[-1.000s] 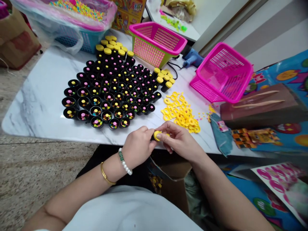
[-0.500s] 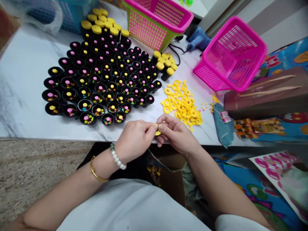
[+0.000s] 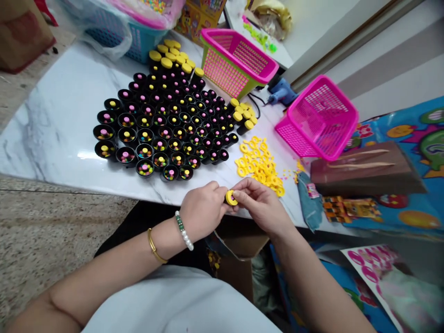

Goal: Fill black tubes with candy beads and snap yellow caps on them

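Observation:
My left hand [image 3: 203, 210] and my right hand [image 3: 262, 206] meet at the near edge of the white marble table [image 3: 58, 125]. Together they pinch a small black tube with a yellow cap [image 3: 230, 198]; the tube itself is mostly hidden by my fingers. Just beyond my right hand lies a heap of yellow ring caps [image 3: 258, 163]. Many open black tubes with coloured beads inside [image 3: 163, 127] stand packed together on the table. Capped yellow-topped tubes stand at the back [image 3: 173, 58] and in a small group to the right [image 3: 243, 116].
Two pink mesh baskets [image 3: 239, 62] [image 3: 321, 118] sit behind, with a blue glue gun [image 3: 282, 92] between them. A blue basket of beads [image 3: 138, 27] is at the back left. A brown paper bag [image 3: 367, 169] lies right. An open cardboard box [image 3: 239, 259] sits under my hands.
The camera view has shifted up and back. My hands stay together at the table edge, and the yellow cap now faces up between my fingertips.

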Demonstrator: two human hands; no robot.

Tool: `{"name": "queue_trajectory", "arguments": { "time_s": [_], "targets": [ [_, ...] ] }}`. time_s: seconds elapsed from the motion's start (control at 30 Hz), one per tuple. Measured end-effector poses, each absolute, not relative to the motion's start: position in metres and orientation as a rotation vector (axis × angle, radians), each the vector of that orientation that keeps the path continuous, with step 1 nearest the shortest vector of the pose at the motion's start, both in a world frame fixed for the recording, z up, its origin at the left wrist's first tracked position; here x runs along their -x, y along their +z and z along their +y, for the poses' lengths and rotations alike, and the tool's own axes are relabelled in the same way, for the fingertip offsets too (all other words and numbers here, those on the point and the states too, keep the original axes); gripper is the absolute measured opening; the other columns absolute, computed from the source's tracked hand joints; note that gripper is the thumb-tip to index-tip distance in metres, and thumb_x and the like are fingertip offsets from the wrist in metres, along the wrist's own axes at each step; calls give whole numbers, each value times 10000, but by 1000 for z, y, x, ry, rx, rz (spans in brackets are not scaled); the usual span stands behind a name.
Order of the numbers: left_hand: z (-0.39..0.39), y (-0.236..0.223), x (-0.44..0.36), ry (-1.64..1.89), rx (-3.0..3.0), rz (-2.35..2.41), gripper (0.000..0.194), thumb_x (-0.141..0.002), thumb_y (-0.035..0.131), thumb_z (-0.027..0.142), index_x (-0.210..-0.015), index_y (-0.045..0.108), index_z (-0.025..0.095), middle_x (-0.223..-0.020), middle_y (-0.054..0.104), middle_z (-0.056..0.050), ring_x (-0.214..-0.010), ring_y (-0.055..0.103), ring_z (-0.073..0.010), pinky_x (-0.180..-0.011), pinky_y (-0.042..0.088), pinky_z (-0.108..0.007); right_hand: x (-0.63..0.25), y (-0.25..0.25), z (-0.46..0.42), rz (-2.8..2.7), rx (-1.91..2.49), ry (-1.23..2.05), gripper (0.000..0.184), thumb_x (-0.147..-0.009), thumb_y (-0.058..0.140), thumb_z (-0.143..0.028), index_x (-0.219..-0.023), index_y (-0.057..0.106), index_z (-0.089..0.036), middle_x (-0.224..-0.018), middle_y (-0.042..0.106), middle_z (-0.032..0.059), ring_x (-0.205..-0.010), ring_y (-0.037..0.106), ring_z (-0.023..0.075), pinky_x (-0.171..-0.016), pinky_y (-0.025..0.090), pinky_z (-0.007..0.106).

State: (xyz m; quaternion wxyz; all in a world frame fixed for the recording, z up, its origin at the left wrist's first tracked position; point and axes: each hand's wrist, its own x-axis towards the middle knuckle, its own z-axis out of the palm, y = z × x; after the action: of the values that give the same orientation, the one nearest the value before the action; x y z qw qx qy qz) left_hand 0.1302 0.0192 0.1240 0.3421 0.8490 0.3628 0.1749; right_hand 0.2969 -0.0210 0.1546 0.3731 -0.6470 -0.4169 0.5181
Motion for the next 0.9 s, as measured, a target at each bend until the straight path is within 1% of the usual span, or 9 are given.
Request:
{"name": "queue_trajectory", "arguments": {
  "time_s": [0.13, 0.23, 0.3, 0.4, 0.5, 0.6, 0.73, 0.8, 0.9],
  "targets": [
    [29, 131, -126, 451, -2094, 882, 178, -876, 600, 334, -910, 689, 183, -774, 638, -21, -701, 580, -166, -607, 371, -270, -293, 158, -21, -1139, 1697, 1245, 317, -735, 781, -436, -783, 606, -177, -619, 647, -14, -537, 598, 98, -545, 509, 212],
    [40, 140, -122, 366, -1927, 744, 256, -896, 561, 369, -830, 705, 168, -660, 624, -1, -626, 547, -137, -591, 353, -253, -293, 159, -21, -1188, 1699, 1257, 339, -756, 753, -477, -804, 591, -183, -627, 640, -15, -548, 613, 110, -551, 511, 224],
    [44, 145, -123, 337, -1836, 738, 306, -920, 523, 380, -804, 701, 159, -649, 626, 1, -617, 538, -129, -585, 349, -245, -294, 158, -22, -1171, 1703, 1291, 354, -772, 731, -500, -830, 574, -187, -627, 623, -25, -540, 610, 110, -546, 505, 228],
    [43, 146, -128, 381, -1794, 816, 230, -925, 527, 313, -848, 680, 159, -741, 634, -6, -703, 558, -137, -637, 381, -243, -295, 154, -24, -1106, 1703, 1326, 350, -796, 705, -502, -845, 538, -198, -598, 574, -47, -508, 570, 101, -512, 470, 220],
    [36, 142, -132, 458, -1837, 861, 159, -926, 523, 258, -958, 661, 187, -860, 593, -17, -804, 569, -153, -730, 428, -263, -294, 151, -25, -1063, 1681, 1296, 362, -781, 719, -490, -829, 490, -213, -567, 501, -80, -455, 474, 78, -448, 389, 203],
    [28, 136, -130, 557, -1861, 839, 185, -939, 496, 258, -1041, 642, 211, -977, 565, -34, -877, 578, -155, -813, 462, -282, -294, 149, -25, -1066, 1690, 1249, 390, -758, 727, -506, -789, 474, -211, -566, 463, -87, -446, 403, 64, -421, 318, 194],
    [22, 128, -127, 612, -1975, 764, 269, -871, 612, 293, -1127, 605, 211, -1090, 562, -39, -804, 580, -137, -765, 491, -272, -297, 151, -25, -1079, 1764, 1173, 410, -705, 769, -499, -694, 513, -179, -540, 482, -65, -455, 391, 58, -419, 279, 190],
    [20, 125, -127, 648, -2018, 798, 258, -851, 642, 278, -1098, 619, 207, -1083, 563, -34, -770, 575, -128, -755, 491, -270, -300, 155, -29, -1021, 1720, 1233, 382, -696, 780, -484, -715, 567, -166, -519, 505, -58, -441, 409, 59, -417, 294, 190],
    [18, 123, -129, 705, -2025, 819, 214, -864, 624, 239, -1074, 640, 200, -1041, 579, -29, -796, 581, -132, -788, 483, -271, -306, 160, -37, -880, 1536, 1401, 350, -721, 761, -450, -874, 658, -152, -619, 626, -7, -519, 563, 102, -487, 437, 222]
  ]
}}
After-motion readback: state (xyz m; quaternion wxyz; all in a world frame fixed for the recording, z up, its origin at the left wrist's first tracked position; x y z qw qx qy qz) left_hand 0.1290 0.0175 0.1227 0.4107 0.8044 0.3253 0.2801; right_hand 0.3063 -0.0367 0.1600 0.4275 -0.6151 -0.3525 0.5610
